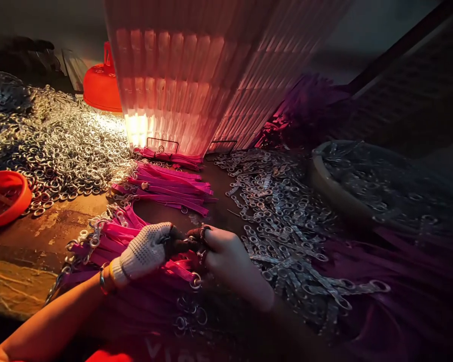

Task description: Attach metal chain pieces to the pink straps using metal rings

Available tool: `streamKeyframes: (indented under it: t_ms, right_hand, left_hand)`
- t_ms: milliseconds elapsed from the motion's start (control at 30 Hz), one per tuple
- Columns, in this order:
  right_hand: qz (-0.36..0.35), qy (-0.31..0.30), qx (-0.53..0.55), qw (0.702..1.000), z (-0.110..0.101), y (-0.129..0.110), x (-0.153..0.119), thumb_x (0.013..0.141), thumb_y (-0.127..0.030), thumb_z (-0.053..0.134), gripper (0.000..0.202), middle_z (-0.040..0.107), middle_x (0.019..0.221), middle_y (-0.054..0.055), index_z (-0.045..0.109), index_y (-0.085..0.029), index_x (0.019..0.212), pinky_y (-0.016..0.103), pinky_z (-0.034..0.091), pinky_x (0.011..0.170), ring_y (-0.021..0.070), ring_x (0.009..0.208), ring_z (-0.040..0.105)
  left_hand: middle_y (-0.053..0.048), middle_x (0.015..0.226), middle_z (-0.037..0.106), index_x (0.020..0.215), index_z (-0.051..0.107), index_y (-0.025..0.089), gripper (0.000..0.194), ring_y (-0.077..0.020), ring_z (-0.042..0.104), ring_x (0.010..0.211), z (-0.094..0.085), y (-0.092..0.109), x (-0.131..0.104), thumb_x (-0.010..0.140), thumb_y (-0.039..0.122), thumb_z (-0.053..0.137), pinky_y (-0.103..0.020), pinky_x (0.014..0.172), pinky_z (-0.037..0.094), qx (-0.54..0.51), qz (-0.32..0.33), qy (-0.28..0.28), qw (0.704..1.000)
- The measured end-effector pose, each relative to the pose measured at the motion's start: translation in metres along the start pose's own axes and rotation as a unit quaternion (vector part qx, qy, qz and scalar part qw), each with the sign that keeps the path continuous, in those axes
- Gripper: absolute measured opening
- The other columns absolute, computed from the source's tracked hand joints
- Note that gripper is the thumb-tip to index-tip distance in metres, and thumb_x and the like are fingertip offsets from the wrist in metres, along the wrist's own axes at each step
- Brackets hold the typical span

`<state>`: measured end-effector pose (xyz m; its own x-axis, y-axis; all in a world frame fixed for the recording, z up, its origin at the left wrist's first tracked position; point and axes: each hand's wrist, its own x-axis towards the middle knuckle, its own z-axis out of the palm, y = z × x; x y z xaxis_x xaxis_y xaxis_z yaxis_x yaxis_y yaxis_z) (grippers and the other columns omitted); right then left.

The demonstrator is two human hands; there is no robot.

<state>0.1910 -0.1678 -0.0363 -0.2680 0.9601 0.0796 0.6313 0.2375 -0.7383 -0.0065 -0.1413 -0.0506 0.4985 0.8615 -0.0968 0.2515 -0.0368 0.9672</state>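
Observation:
My left hand (145, 250), in a pale dotted glove with dark finger covers, is closed and meets my right hand (222, 251) at the fingertips. The right hand wears dark covers on its fingers and is pinched too. Whatever they grip between them is hidden by the fingers. Just below, a pink strap (183, 270) ends in a metal ring (196, 280); I cannot tell whether it is held. Under and left of the left hand lies a pile of pink straps (115, 236) with metal rings at their ends.
A heap of metal rings (71, 156) spreads at left beside a red lamp (102, 88) and an orange bowl (24, 193). Flat chain pieces (283, 226) lie at right, near a large basin (320, 163). A ribbed translucent panel (173, 85) stands behind another strap bundle (169, 186).

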Motion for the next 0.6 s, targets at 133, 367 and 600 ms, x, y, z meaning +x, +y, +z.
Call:
streamKeyframes:
  t_ms: [133,367,600]
  right_hand:
    - [0.004,0.003,-0.045,0.999,0.002,-0.002,-0.001,0.073,-0.007,0.049,0.03,0.068,0.085,0.003,0.069,-0.021,0.091,0.027,0.044,0.068,0.0176,0.076,0.057]
    - [0.025,0.035,-0.233,0.972,0.014,-0.002,0.001,0.069,-0.014,0.053,0.011,0.063,0.076,0.008,0.061,-0.017,0.076,0.029,0.033,0.06,0.0193,0.066,0.052]
    - [0.13,0.117,0.054,0.983,-0.002,0.037,0.001,0.085,-0.022,0.046,0.018,0.067,0.071,0.002,0.064,-0.018,0.084,0.024,0.037,0.057,0.0163,0.064,0.054]
  left_hand:
    - [-0.003,0.072,0.063,0.077,0.06,0.015,0.011,-0.0118,0.051,0.064,0.0,0.005,0.005,0.085,0.022,0.057,-0.023,0.057,0.035,0.11,0.028,-0.009,0.993]
    - [0.002,0.047,0.05,0.067,0.049,0.018,0.036,-0.0104,0.044,0.041,0.007,0.002,0.025,0.093,0.042,0.047,-0.021,0.041,0.031,-0.037,-0.078,-0.019,0.996]
    - [-0.008,0.085,0.068,0.087,0.065,0.015,0.013,-0.0192,0.064,0.077,0.011,0.021,0.108,0.087,0.019,0.053,-0.027,0.068,0.048,0.257,0.033,-0.024,0.966]
